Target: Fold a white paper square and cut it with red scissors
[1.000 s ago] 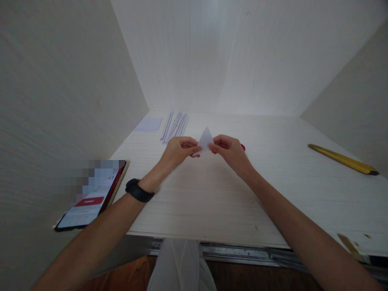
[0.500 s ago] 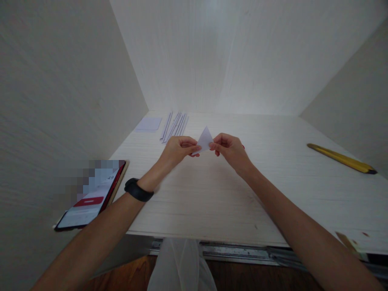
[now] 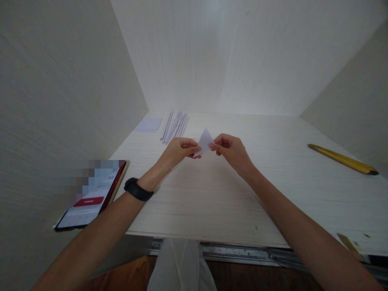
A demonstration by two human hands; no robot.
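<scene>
Where your left hand [image 3: 179, 148] pinches: left corner of the paper triangle [image 3: 205, 140], fingers closed.
Right hand [image 3: 229, 146]: closed likewise, on its right edge.
Paper strips [image 3: 177, 126]: near left hand.

The phone screen [image 3: 95, 194] seems to show "50", rather blurred.

"What's changed?"
"The phone [image 3: 96, 195] at eight o'clock: its digits read 49, now 50."
"Anything else?"
"The red bit peeking out at three o'clock of the right hand [image 3: 230, 145] is hidden now."
</scene>
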